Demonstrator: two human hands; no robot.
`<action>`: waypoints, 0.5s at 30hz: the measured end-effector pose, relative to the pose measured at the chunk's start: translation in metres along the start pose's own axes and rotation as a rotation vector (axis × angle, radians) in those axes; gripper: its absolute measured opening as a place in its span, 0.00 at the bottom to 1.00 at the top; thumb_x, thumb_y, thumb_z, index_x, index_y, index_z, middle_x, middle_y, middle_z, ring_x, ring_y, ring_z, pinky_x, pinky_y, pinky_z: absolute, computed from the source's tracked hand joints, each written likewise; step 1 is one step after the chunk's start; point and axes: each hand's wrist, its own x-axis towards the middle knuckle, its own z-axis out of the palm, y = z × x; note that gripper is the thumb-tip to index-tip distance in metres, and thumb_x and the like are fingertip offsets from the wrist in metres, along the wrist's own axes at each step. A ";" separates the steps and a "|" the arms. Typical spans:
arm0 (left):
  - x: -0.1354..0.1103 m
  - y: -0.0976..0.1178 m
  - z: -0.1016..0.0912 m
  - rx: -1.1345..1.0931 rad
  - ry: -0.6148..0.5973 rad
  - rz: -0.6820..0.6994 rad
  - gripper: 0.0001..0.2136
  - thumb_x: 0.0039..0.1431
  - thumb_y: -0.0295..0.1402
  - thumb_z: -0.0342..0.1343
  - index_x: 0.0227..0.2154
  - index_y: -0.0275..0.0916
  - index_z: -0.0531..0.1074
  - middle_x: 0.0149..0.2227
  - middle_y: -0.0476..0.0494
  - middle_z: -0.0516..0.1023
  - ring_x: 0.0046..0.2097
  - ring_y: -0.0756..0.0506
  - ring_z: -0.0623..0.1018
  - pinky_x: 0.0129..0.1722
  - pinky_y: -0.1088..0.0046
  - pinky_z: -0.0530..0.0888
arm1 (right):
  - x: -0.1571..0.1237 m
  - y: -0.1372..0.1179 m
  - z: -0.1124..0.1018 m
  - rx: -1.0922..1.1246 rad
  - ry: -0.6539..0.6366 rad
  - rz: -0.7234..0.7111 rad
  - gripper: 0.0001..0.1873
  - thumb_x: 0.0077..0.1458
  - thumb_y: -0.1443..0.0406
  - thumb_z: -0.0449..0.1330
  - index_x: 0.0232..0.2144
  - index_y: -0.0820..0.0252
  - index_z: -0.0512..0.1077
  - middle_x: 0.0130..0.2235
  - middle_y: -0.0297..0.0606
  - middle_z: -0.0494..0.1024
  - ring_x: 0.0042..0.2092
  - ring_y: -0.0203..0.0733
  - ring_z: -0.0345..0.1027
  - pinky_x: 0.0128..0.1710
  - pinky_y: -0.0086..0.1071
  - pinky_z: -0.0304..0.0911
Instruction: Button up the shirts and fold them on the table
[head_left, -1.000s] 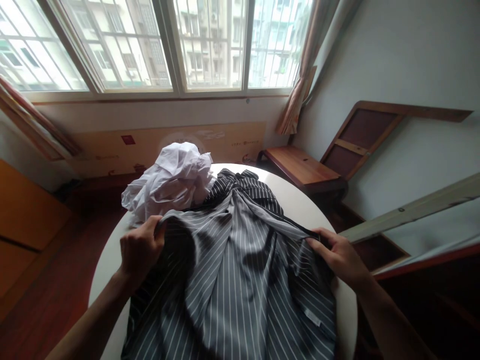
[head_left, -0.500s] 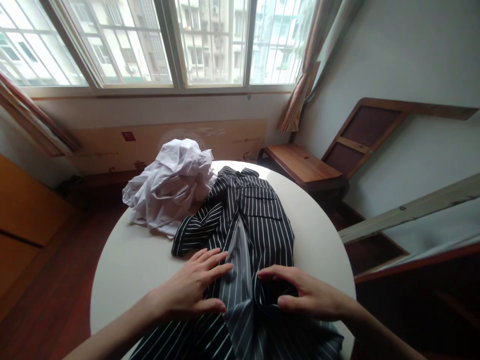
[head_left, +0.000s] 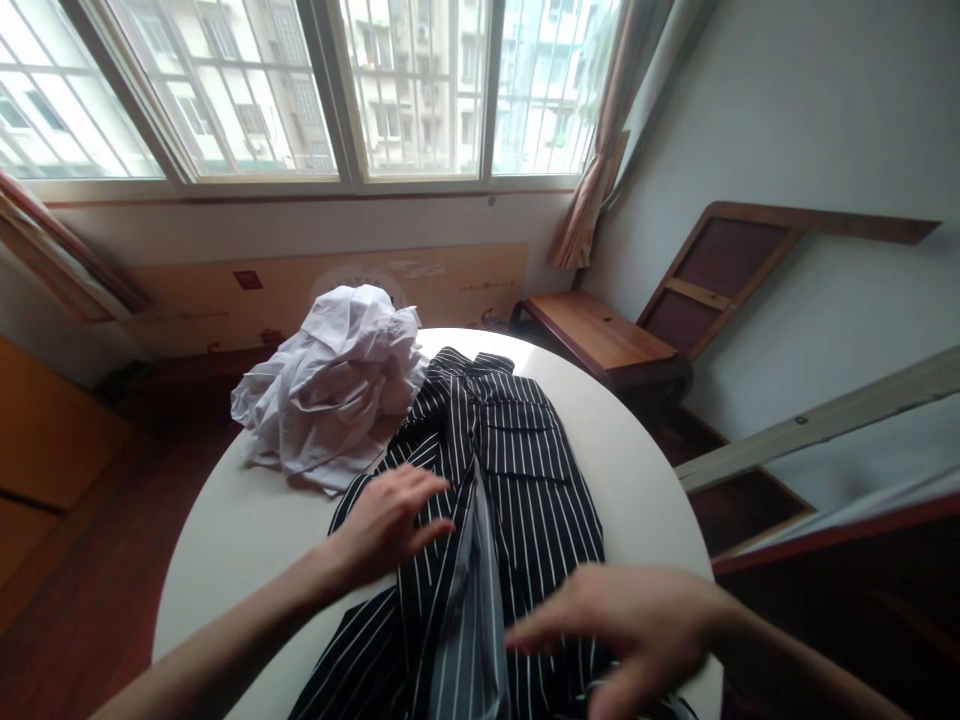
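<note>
A black shirt with white stripes point(head_left: 536, 500) lies front up on the round table, its collar end towards the window. Along its middle the front edges part, and the paler grey inside point(head_left: 466, 590) shows between them. Over the left part of the shirt is my left hand point(head_left: 391, 522), fingers stretched and thumb apart, holding nothing; whether it touches the cloth I cannot tell. My right hand point(head_left: 626, 625), blurred, is above the lower right of the shirt with its thumb spread from the fingers. The shirt's lower end runs out of view at the bottom.
A crumpled heap of white cloth point(head_left: 334, 390) sits at the table's far left, close to the shirt. The white round table point(head_left: 645, 470) has a curved edge. Beyond it on the right stand a wooden bench point(head_left: 600, 325) and a pale slanted rail point(head_left: 825, 412).
My left hand has moved slightly up and left; my right hand has come down and towards me. The right side of the shirt now lies flatter, and the left sleeve is more covered.
</note>
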 end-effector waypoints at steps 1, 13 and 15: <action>0.021 -0.013 0.001 0.051 0.159 -0.068 0.20 0.58 0.42 0.53 0.52 0.42 0.66 0.51 0.40 0.72 0.51 0.42 0.71 0.50 0.62 0.68 | 0.011 0.012 -0.020 0.049 0.112 -0.038 0.32 0.53 0.52 0.60 0.59 0.53 0.61 0.50 0.39 0.75 0.49 0.43 0.71 0.48 0.32 0.66; 0.076 -0.087 -0.007 -0.225 0.665 -0.462 0.14 0.63 0.38 0.42 0.39 0.34 0.69 0.33 0.41 0.76 0.33 0.47 0.74 0.34 0.72 0.68 | 0.103 0.132 -0.045 -0.502 0.475 0.404 0.37 0.57 0.47 0.51 0.63 0.56 0.53 0.67 0.44 0.44 0.67 0.56 0.34 0.63 0.55 0.29; 0.058 -0.104 -0.032 -0.232 0.694 -0.477 0.14 0.62 0.40 0.44 0.39 0.35 0.69 0.35 0.41 0.76 0.34 0.47 0.74 0.33 0.72 0.69 | 0.091 0.117 -0.025 -0.499 0.447 0.368 0.37 0.56 0.45 0.50 0.63 0.55 0.53 0.67 0.43 0.44 0.67 0.57 0.34 0.63 0.56 0.29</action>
